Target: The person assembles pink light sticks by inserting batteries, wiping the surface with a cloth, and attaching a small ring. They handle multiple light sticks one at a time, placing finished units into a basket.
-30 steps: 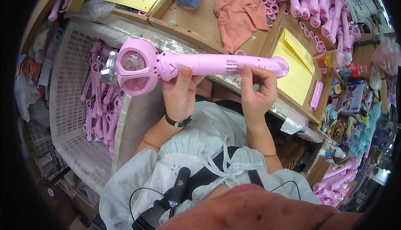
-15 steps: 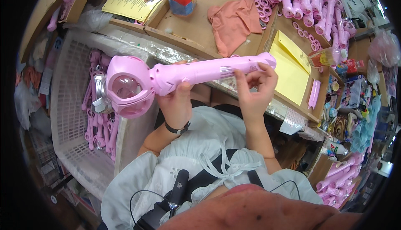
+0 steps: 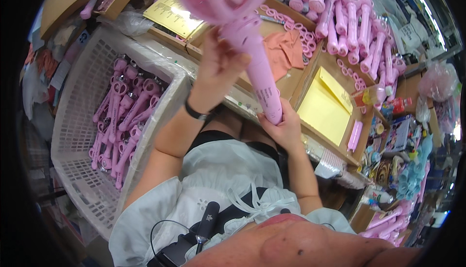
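A pink toy wand (image 3: pixel 259 68) stands tilted in front of me, its large ring-shaped head at the top and blurred. Dark print runs along the lower handle. My right hand (image 3: pixel 285 124) is closed around the bottom end of the handle. Beside the wand's neck is my left hand (image 3: pixel 218 70), its fingers half curled and apart and its thumb against the handle's edge. Whether those fingertips touch the neck is hard to see.
On my left a white plastic basket (image 3: pixel 73 116) holds several pink wands (image 3: pixel 121 116). A cardboard tray ahead carries an orange cloth (image 3: pixel 284 53) and pink rings (image 3: pixel 306 41). A yellow card (image 3: pixel 325 107) lies to the right, with piled pink wand handles (image 3: pixel 352 19) beyond.
The wand has swung from nearly level to steeply tilted, head up and away. My right hand has moved from near the handle to gripping its end. My left hand has loosened from the neck.
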`<state>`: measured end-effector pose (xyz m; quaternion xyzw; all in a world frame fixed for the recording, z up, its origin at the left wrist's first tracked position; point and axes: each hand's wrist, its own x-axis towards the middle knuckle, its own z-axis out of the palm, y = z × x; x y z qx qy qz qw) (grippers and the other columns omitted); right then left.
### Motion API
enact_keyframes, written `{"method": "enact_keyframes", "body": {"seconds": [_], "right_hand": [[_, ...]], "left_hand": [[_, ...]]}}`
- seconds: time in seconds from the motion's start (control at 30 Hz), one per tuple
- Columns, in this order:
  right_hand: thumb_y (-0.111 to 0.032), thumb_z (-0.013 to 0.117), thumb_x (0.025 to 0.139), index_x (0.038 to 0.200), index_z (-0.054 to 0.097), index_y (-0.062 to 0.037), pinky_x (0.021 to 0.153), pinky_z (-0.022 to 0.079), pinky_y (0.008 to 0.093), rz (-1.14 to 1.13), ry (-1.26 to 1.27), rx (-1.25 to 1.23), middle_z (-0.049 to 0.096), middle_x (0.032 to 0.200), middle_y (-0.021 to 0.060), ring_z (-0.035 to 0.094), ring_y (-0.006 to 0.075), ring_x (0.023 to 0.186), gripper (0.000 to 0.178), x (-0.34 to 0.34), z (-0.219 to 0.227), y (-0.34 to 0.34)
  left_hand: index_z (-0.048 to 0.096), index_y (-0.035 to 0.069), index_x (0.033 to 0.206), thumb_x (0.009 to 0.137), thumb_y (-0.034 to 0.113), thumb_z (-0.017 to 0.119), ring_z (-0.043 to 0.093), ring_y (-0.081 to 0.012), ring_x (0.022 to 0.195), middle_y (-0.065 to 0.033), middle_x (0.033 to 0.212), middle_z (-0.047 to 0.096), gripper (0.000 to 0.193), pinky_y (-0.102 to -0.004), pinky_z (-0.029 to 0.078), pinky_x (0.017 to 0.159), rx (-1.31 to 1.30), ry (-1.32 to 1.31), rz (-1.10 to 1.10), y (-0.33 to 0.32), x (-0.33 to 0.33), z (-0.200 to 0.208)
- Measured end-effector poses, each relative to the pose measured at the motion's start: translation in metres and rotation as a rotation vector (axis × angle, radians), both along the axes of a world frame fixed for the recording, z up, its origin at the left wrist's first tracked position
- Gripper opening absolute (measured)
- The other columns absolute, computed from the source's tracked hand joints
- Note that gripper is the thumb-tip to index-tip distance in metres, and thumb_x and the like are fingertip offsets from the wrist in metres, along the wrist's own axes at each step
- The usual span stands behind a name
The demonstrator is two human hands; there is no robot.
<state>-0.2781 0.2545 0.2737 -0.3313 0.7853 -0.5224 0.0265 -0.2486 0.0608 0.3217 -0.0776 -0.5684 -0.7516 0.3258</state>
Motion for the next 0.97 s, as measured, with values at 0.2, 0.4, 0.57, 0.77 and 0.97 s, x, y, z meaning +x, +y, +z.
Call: {"method": "enact_keyframes", "body": {"seconds": [0.2,0.4,0.57,0.77,0.97], "right_hand": [[-0.017,0.074,0.072,0.109,0.055,-0.0020,0.064,0.050,0.0344,-0.338,0.101,-0.112,0.064,0.083,0.0175,0.065,0.0302,0.071,0.044,0.029,-0.018,-0.037],[-0.016,0.073,0.073,0.111,0.053,-0.0013,0.066,0.050,0.0318,-0.147,-0.093,-0.121,0.064,0.083,0.0133,0.064,0.0209,0.073,0.045,0.046,-0.019,-0.021],[-0.010,0.071,0.076,0.109,0.053,-0.0007,0.067,0.047,0.0258,0.314,-0.788,-0.370,0.062,0.084,0.0040,0.061,0.0115,0.074,0.038,0.053,-0.009,-0.005],[-0.006,0.066,0.077,0.109,0.053,0.0003,0.065,0.048,0.0247,0.107,-0.613,-0.289,0.060,0.085,0.0040,0.060,0.0103,0.072,0.035,0.054,-0.015,-0.007],[-0.015,0.072,0.073,0.112,0.053,0.0005,0.070,0.049,0.0317,-0.204,-0.118,0.048,0.063,0.095,0.0144,0.063,0.0229,0.080,0.045,0.047,-0.026,-0.010]], "left_hand": [[0.015,0.000,0.134,0.090,0.022,0.057,0.052,-0.0193,0.101,-0.0160,0.110,0.051,0.065,-0.0358,0.040,0.092,-0.085,-0.017,0.242,0.046,-0.018,-0.031],[0.024,0.003,0.130,0.091,0.020,0.055,0.058,-0.0168,0.086,-0.0099,0.093,0.058,0.053,-0.0394,0.043,0.091,0.069,0.037,0.209,0.049,-0.012,-0.045],[0.034,0.003,0.127,0.095,0.039,0.041,0.059,-0.0180,0.066,-0.0105,0.087,0.059,0.049,-0.0375,0.048,0.084,0.709,-0.173,-0.862,0.053,-0.013,-0.044],[0.046,-0.004,0.112,0.096,0.041,0.034,0.058,-0.0156,0.066,-0.0071,0.073,0.058,0.050,-0.0348,0.049,0.079,0.519,-0.381,-0.562,0.050,-0.003,-0.058],[0.009,0.000,0.137,0.082,0.031,0.067,0.052,-0.0221,0.107,-0.0205,0.122,0.045,0.086,-0.0321,0.042,0.090,-0.185,-0.263,0.042,0.071,0.019,-0.071]]}}
